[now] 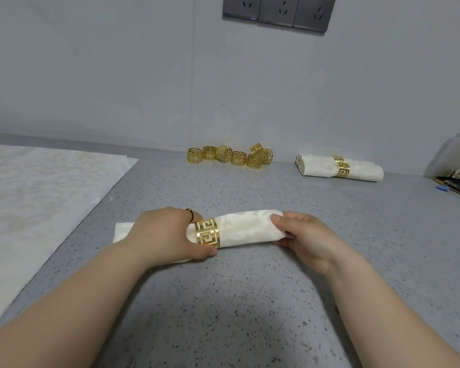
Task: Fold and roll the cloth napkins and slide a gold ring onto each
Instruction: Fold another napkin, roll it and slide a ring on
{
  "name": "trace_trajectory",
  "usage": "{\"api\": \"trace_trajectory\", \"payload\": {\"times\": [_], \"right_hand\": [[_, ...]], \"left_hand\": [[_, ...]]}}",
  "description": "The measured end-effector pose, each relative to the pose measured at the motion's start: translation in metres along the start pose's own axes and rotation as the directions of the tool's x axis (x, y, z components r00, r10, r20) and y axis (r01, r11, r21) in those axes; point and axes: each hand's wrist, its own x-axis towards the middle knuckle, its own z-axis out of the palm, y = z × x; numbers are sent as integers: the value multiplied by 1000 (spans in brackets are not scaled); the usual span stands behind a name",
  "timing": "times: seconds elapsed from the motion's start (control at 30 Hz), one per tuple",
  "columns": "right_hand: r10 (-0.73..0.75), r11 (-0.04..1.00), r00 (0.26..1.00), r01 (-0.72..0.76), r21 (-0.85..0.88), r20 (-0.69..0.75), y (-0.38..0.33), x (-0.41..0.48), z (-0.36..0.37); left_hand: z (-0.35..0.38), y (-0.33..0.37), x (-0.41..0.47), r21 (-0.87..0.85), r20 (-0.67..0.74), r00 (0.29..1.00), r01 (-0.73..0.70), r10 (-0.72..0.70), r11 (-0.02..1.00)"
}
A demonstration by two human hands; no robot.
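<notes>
Speckled grey stone countertop, pale grey wall rising behind it with a faint vertical seam, row of dark grey power sockets high up (cut off by the top edge), clear glass dome at far right, soft even light.

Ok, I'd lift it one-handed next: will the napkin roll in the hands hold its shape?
Likely floppy: the napkin roll is soft cloth, already flattened at its left end. The gold ring sits off-centre near the left hand, so the end the right hand grips may loosen if released.
</notes>
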Motion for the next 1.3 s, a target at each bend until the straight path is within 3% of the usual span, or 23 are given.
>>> {"api": "trace_trajectory", "payload": {"times": [0.23,0.3,0.37,0.4,0.43,0.53,0.6,0.7,0.83,0.93,1.2,1.3], "right_hand": [[63,996,997,-61,63,-41,-4,-5,-1],[-9,978,984,-29,-205,-179,-4,-4,0],[-271,833,915,67,-549,-300,-7,-9,6],[-420,725,875,162,-669,-243,-10,-15,13],[-511,603,854,275,-749,-98,-13,-22,22],[-453,314,824,506,-803,341,-6,-32,53],[-421,232,793,563,-793,440,3,-30,63],[-430,188,772,584,-789,469,11,-19,65],[-450,86,749,577,-812,485,14,-13,67],[-435,54,758,561,-826,486,12,-16,69],[-406,29,774,542,-840,485,9,-18,67],[-392,33,781,540,-841,486,8,-18,64]], "left_hand": [[-1,-4,-1,-136,146,989,9,11,991],[-3,-2,-4,-148,151,988,-7,30,989],[-4,1,-7,-141,128,990,-35,53,989],[-4,3,-8,-116,109,991,-61,74,991],[-3,5,-8,-87,88,991,-96,103,992],[0,3,-8,-96,48,986,-152,157,984],[-4,-4,-11,-181,72,987,-130,145,975],[-15,-21,-24,-298,70,995,-53,77,953],[-17,-33,-44,-128,-17,997,-81,80,988],[-10,-31,-47,-95,-20,998,-68,66,993],[-3,-31,-40,22,-87,990,-108,110,994],[-7,-32,-41,-33,-118,990,-86,81,996]]}}
